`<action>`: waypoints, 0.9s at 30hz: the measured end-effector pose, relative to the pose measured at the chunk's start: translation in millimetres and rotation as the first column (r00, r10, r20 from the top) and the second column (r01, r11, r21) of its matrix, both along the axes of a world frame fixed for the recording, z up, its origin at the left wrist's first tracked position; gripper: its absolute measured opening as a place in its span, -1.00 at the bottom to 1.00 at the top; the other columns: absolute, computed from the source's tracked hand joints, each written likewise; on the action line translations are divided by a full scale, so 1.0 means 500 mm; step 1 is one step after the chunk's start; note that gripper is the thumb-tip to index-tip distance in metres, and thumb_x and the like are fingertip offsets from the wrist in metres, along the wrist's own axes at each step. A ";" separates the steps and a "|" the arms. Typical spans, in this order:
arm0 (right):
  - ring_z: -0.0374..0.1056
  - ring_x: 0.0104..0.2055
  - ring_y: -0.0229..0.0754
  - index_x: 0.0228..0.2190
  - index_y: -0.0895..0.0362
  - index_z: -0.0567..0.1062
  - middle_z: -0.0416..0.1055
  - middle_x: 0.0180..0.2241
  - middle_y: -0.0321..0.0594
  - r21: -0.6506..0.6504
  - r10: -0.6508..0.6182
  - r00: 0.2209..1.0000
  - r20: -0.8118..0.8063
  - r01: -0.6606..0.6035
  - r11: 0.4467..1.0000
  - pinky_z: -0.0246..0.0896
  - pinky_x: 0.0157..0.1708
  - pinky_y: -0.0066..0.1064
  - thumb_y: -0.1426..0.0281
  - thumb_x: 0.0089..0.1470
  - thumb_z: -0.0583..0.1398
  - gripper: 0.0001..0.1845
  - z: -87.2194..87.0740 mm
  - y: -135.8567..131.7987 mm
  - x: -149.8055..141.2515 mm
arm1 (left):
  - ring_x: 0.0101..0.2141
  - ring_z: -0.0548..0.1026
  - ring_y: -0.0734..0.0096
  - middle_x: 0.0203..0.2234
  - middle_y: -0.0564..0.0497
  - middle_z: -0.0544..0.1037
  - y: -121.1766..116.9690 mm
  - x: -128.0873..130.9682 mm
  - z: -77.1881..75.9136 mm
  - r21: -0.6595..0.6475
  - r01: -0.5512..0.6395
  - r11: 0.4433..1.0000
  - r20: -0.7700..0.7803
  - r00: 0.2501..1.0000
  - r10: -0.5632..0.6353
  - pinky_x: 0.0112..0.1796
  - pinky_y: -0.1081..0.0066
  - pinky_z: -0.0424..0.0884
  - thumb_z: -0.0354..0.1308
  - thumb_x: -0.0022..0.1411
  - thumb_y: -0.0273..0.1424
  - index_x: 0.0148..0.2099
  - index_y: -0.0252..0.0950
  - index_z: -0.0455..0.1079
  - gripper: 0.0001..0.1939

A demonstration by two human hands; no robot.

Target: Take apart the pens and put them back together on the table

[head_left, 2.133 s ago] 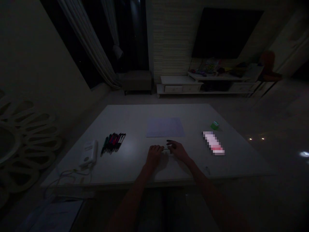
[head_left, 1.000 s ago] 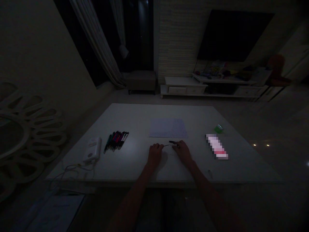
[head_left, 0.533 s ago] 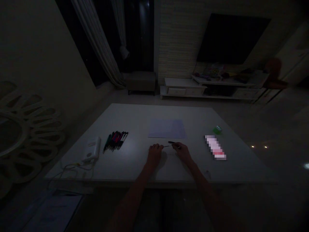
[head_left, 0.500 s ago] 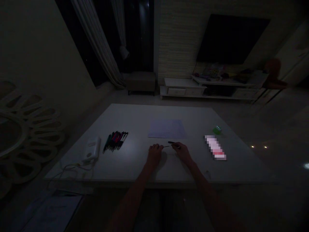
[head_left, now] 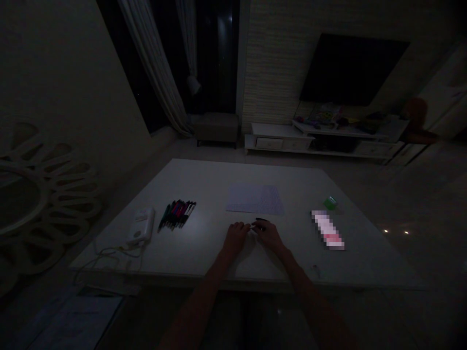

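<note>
In dim light both my hands rest near the middle of a white table (head_left: 204, 184). My left hand (head_left: 237, 234) is curled, its fingertips pinched on the end of a thin pen part. My right hand (head_left: 266, 233) is closed round a dark pen (head_left: 260, 220), whose tip pokes out past the fingers. The two hands nearly touch, fingertip to fingertip. A sheet of pale paper (head_left: 254, 199) lies just beyond them.
A bundle of several coloured pens (head_left: 177, 214) lies to the left, beside a white charger (head_left: 141, 226) with a trailing cable. A pink-and-white pack (head_left: 327, 229) and a small green object (head_left: 330, 202) sit to the right. Behind are a TV cabinet (head_left: 321, 136) and curtains.
My hands have come together: the gap with the thin part stretched between them has closed, and the right hand has moved left toward the left hand. The camera has shifted slightly.
</note>
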State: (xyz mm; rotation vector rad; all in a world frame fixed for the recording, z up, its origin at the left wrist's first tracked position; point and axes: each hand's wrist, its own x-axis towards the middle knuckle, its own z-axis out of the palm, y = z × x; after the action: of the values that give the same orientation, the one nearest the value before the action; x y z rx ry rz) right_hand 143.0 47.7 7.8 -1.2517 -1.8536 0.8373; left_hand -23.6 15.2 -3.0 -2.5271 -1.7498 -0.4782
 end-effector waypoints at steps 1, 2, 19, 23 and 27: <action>0.41 -0.37 -0.17 -0.30 0.10 0.56 0.52 -0.38 -0.20 -0.021 0.011 1.000 -0.012 -0.012 1.000 0.28 -0.31 -0.35 0.29 -0.05 0.19 -0.75 -0.001 0.000 0.003 | -0.20 0.35 0.31 -0.24 -0.03 0.40 0.000 -0.001 0.000 0.004 -0.005 1.000 0.005 1.000 0.005 -0.17 0.30 0.25 -0.02 0.27 -0.46 -0.04 -0.21 0.31 -0.78; 0.40 -0.37 -0.18 -0.25 0.10 0.55 0.52 -0.38 -0.21 -0.040 0.022 1.000 -0.023 -0.023 0.999 0.28 -0.33 -0.36 0.30 -0.07 0.20 -0.70 -0.004 0.001 0.010 | -0.20 0.34 0.31 -0.24 -0.03 0.40 0.000 -0.001 0.001 0.005 -0.011 1.000 0.008 1.000 0.011 -0.17 0.30 0.24 -0.01 0.27 -0.47 -0.05 -0.20 0.31 -0.78; 0.36 -0.32 -0.14 -0.37 0.12 0.51 0.49 -0.36 -0.19 0.040 -0.156 0.986 0.054 0.154 0.987 0.22 -0.25 -0.31 0.24 -0.02 0.11 -0.74 -0.022 0.034 0.125 | -0.21 0.35 0.31 -0.25 -0.03 0.40 0.004 0.002 0.001 -0.012 -0.061 0.998 0.018 0.998 0.061 -0.18 0.31 0.25 -0.01 0.23 -0.54 -0.09 -0.24 0.32 -0.78; 0.37 -0.35 -0.14 -0.39 0.11 0.52 0.51 -0.35 -0.15 0.033 -0.175 0.983 0.051 0.174 0.984 0.22 -0.28 -0.31 0.24 -0.06 0.14 -0.75 -0.010 0.002 0.136 | -0.21 0.35 0.29 -0.25 -0.03 0.41 0.001 0.003 0.007 -0.005 -0.044 0.999 0.006 0.999 0.044 -0.18 0.30 0.24 -0.01 0.25 -0.51 -0.08 -0.23 0.31 -0.79; 0.37 -0.33 -0.14 -0.40 0.10 0.53 0.51 -0.34 -0.16 0.045 -0.144 0.988 0.049 0.142 0.989 0.23 -0.26 -0.30 0.25 -0.06 0.14 -0.76 -0.011 -0.002 0.117 | -0.20 0.35 0.29 -0.24 -0.04 0.41 0.000 0.003 0.012 -0.020 -0.038 0.999 -0.003 0.999 0.038 -0.17 0.30 0.24 -0.01 0.25 -0.51 -0.07 -0.23 0.31 -0.79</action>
State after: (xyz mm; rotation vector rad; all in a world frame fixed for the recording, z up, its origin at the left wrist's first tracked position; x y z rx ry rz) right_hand 201.2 46.8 2.5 -1.3743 -1.7889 0.6911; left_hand -22.1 15.1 2.8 -2.5015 -1.8075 -0.4573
